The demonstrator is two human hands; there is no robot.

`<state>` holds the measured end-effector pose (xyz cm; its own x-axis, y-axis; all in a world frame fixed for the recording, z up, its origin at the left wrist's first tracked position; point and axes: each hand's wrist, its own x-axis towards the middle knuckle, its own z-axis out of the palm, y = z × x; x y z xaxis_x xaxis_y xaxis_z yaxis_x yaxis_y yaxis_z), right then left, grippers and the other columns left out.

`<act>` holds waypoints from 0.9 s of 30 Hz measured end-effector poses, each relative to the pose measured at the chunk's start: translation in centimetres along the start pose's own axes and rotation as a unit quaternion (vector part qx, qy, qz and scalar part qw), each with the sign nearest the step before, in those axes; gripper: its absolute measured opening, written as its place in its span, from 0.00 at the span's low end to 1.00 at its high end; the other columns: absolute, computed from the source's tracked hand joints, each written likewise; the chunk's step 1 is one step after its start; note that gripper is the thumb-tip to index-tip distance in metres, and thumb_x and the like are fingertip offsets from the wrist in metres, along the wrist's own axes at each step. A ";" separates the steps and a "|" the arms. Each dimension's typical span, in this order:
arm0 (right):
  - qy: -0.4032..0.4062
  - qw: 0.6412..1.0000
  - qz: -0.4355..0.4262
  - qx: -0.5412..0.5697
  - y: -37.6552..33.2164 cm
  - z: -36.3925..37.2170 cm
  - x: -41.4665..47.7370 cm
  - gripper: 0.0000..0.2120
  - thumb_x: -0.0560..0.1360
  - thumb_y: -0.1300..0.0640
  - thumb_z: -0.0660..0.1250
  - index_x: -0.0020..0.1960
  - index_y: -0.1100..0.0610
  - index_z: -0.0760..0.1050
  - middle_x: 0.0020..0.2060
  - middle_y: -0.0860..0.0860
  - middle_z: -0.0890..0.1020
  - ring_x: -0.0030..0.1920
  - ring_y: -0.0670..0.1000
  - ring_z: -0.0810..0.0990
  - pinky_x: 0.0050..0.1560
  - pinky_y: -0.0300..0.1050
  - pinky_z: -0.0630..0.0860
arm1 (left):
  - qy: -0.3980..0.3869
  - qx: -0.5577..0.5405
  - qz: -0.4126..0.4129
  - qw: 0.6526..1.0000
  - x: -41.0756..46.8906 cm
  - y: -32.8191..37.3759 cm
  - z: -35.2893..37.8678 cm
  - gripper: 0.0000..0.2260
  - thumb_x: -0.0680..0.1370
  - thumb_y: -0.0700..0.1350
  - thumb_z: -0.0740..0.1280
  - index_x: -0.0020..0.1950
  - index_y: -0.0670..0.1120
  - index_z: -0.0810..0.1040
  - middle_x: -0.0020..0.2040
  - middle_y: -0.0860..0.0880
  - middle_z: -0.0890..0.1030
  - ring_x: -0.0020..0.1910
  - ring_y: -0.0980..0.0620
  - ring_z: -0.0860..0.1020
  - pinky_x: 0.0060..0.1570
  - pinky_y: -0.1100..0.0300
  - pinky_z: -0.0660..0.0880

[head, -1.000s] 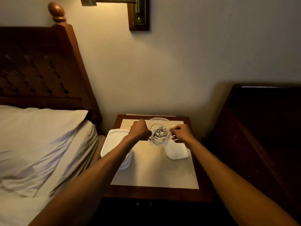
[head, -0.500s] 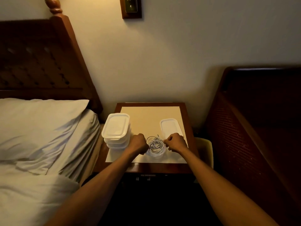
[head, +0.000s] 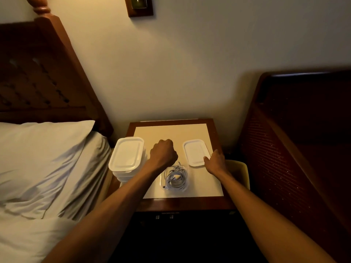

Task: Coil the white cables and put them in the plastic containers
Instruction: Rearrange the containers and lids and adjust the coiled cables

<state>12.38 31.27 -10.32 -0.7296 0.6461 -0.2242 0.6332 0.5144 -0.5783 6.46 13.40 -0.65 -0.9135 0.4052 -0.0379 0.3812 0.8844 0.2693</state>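
While the left hand is curled into a fist with nothing showing in it, the coiled white cable lies in a clear container just behind that hand, between both wrists. A stack of lidded containers stands just left of it. The right hand touches a loose lid with its thumb; whether it pinches the lid, I cannot tell.

A wooden nightstand stands against a cream wall, between a dark headboard and cane-panelled furniture
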 end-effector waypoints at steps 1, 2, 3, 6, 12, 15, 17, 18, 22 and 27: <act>-0.001 1.000 0.008 -0.001 0.2 0.4 0.6 0.29 0.80 0.51 0.63 0.75 0.62 0.59 0.73 0.60 0.65 0.71 0.61 0.67 0.66 0.55 0.70 | 0.006 -0.013 0.011 1.000 0.8 0.1 0.3 0.07 0.78 0.43 0.65 0.50 0.41 0.78 0.51 0.43 0.82 0.45 0.44 0.79 0.46 0.53 0.79; 0.000 1.000 0.013 -0.007 0.3 0.7 1.0 0.29 0.80 0.51 0.63 0.75 0.62 0.58 0.73 0.60 0.65 0.72 0.61 0.66 0.66 0.55 0.70 | 0.007 -0.025 0.026 0.999 1.5 0.2 0.6 0.08 0.79 0.43 0.65 0.53 0.42 0.80 0.52 0.44 0.82 0.45 0.45 0.80 0.47 0.53 0.79; 0.001 1.000 0.019 -0.013 0.5 1.1 1.5 0.28 0.80 0.51 0.63 0.75 0.62 0.60 0.72 0.60 0.66 0.71 0.62 0.67 0.66 0.55 0.71 | 0.004 -0.038 0.041 0.998 2.1 0.3 0.9 0.09 0.79 0.43 0.65 0.56 0.44 0.80 0.53 0.45 0.82 0.46 0.46 0.80 0.48 0.53 0.80; 0.016 0.999 0.025 -0.017 0.8 2.1 2.6 0.23 0.79 0.53 0.65 0.70 0.62 0.66 0.67 0.59 0.71 0.66 0.61 0.73 0.61 0.55 0.76 | -0.005 -0.070 0.073 0.995 3.4 0.3 1.8 0.10 0.79 0.44 0.65 0.60 0.46 0.80 0.56 0.46 0.82 0.48 0.47 0.80 0.48 0.54 0.80; 0.041 0.996 0.042 0.069 0.6 1.0 3.7 0.13 0.77 0.63 0.67 0.61 0.61 0.73 0.60 0.58 0.76 0.61 0.59 0.77 0.56 0.55 0.79 | 0.011 -0.118 0.108 0.987 4.6 0.5 3.2 0.11 0.81 0.43 0.64 0.63 0.47 0.78 0.57 0.48 0.82 0.50 0.50 0.80 0.47 0.60 0.76; 0.087 0.991 -0.015 0.102 -1.0 -1.8 3.3 0.10 0.78 0.63 0.65 0.59 0.59 0.74 0.60 0.57 0.74 0.61 0.57 0.75 0.57 0.52 0.77 | 0.043 -0.133 0.138 0.980 4.9 1.3 2.7 0.12 0.81 0.43 0.64 0.64 0.48 0.77 0.59 0.49 0.80 0.54 0.50 0.78 0.50 0.59 0.75; 0.122 0.984 -0.079 0.100 -2.4 -3.8 2.8 0.09 0.78 0.62 0.65 0.58 0.57 0.74 0.58 0.55 0.75 0.58 0.55 0.76 0.55 0.51 0.78 | 0.068 -0.135 0.153 0.977 5.1 2.2 1.7 0.15 0.80 0.45 0.65 0.67 0.49 0.75 0.64 0.48 0.77 0.60 0.48 0.75 0.56 0.56 0.74; 0.136 0.980 -0.111 0.099 -3.2 -4.8 2.6 0.08 0.79 0.61 0.65 0.57 0.56 0.74 0.58 0.54 0.75 0.57 0.55 0.77 0.53 0.51 0.79 | 0.083 -0.128 0.165 0.974 5.1 2.8 1.1 0.16 0.80 0.46 0.66 0.68 0.49 0.74 0.66 0.48 0.75 0.63 0.47 0.73 0.60 0.53 0.73; 0.185 0.951 -0.233 0.083 -6.8 -8.7 1.0 0.06 0.80 0.60 0.62 0.54 0.55 0.78 0.53 0.53 0.77 0.51 0.53 0.78 0.45 0.42 0.75 | 0.116 -0.102 0.194 0.969 4.8 4.3 -2.1 0.19 0.79 0.46 0.68 0.70 0.49 0.73 0.69 0.47 0.73 0.67 0.44 0.70 0.64 0.49 0.71; 0.174 0.925 -0.331 0.072 -9.3 -11.4 -1.5 0.06 0.78 0.56 0.64 0.50 0.53 0.79 0.49 0.52 0.78 0.48 0.54 0.78 0.46 0.52 0.77 | 0.189 -0.094 0.157 0.965 2.4 3.8 -5.1 0.10 0.79 0.46 0.66 0.59 0.50 0.81 0.56 0.48 0.83 0.54 0.44 0.79 0.45 0.56 0.74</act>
<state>10.53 31.94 4.38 -0.8021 0.3711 0.4679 0.0175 0.7978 -0.6027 5.03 16.59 5.16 -0.7573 0.5018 0.4180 0.6476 0.6596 0.3816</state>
